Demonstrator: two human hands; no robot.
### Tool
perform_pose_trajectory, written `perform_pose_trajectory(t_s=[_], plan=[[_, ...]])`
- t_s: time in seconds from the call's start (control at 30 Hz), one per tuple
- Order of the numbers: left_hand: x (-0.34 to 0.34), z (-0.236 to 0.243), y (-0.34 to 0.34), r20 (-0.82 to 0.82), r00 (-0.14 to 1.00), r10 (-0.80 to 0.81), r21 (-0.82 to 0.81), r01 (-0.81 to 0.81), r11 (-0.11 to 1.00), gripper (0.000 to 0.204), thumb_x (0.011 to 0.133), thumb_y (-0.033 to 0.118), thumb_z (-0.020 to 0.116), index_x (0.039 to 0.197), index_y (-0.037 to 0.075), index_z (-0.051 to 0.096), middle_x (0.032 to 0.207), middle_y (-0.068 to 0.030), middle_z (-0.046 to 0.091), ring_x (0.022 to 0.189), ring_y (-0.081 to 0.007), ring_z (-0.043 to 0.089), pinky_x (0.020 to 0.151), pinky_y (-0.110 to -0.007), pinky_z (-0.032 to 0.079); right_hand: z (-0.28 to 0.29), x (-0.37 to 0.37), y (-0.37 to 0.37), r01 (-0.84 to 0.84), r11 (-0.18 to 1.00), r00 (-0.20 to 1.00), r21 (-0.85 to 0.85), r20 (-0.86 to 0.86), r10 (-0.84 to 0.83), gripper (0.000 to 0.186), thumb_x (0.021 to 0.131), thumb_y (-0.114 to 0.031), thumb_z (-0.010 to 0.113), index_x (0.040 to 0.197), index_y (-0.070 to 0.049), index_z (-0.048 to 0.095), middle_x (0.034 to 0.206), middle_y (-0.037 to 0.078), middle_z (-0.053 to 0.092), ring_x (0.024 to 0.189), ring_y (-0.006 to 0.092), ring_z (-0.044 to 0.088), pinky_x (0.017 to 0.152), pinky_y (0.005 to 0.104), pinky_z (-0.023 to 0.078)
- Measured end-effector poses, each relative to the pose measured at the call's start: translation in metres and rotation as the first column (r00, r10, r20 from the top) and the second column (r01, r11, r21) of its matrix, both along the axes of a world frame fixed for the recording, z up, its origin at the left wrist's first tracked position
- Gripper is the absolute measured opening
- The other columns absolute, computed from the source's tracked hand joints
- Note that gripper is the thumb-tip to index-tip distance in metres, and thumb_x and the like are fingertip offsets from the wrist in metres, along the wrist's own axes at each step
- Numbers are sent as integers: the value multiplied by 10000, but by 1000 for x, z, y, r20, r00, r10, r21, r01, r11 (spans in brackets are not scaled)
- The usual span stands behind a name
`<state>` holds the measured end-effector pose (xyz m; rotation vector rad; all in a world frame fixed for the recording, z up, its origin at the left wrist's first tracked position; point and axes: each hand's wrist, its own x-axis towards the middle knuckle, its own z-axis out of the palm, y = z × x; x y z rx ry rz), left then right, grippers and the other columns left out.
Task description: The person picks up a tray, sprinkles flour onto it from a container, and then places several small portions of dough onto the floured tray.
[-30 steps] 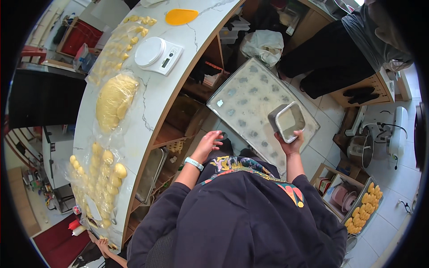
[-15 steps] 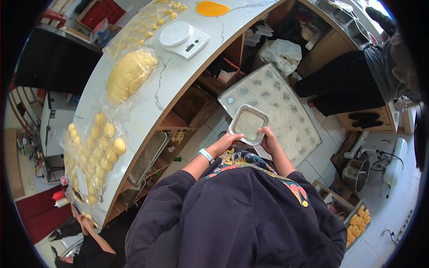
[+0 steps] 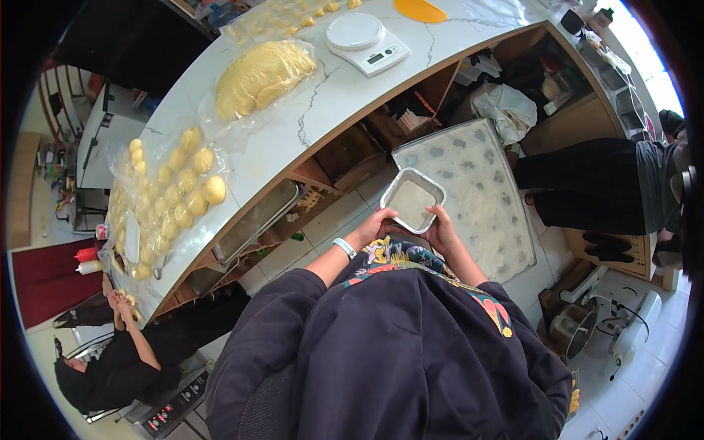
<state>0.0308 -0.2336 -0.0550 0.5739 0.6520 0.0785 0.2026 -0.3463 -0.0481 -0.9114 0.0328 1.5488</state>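
A square metal container [image 3: 413,198] with pale, powdery contents is held in front of my body, over a large dusted tray [image 3: 480,220] low on the floor. My left hand [image 3: 375,226], with a pale band on its wrist, grips the container's left side. My right hand [image 3: 440,231] grips its right side, thumb at the rim. Both hands are closed on it. To the left, the marble counter [image 3: 176,125] bears plastic-covered dough balls [image 3: 187,180], a large wrapped dough mass [image 3: 260,77] and a white scale [image 3: 367,48].
A co-worker [image 3: 117,367] at lower left has hands at the counter's end. Another person in dark trousers [image 3: 587,183] stands right, beside the tray. Open shelving [image 3: 341,154] runs under the counter. A white stand mixer [image 3: 631,330] with a steel bowl is at lower right.
My left hand has joined my right on the container, which has moved leftward to the middle before me. The view has turned, bringing more of the lower-left co-worker into sight.
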Motion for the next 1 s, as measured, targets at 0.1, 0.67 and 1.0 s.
perform_pose_trajectory(t_s=[0.1, 0.67, 1.0], plan=[[0, -4, 2, -28, 999, 40, -58, -42, 997, 453, 862, 151, 369, 1257, -58, 444, 1151, -184, 592, 985, -303, 618, 897, -430, 483, 1, -4, 9, -4, 1000, 998, 17, 66, 3, 669, 823, -194, 583, 1383, -160, 220, 1346, 151, 337, 1207, 318, 457, 787, 541, 542], [-11, 125, 44, 227, 810, 540, -97, -533, 840, 473, 834, 139, 418, 1267, -51, 415, 1250, -194, 524, 1092, -350, 551, 934, -485, 467, -17, 25, -26, 355, 884, 933, -303, 64, -353, 807, 831, -552, 608, 1449, -199, 227, 1423, 152, 366, 1215, 294, 462, 934, 442, 427], [-116, 210, 334, 545, 119, 830, -105, -972, 208, 456, 854, 87, 327, 1266, -105, 367, 1294, -275, 430, 1157, -472, 446, 1006, -565, 432, -25, 33, -21, 472, 812, 870, -342, 30, -493, 431, 845, -407, 652, 1156, -149, 502, 1159, 50, 570, 1028, 213, 557, 793, 365, 482]])
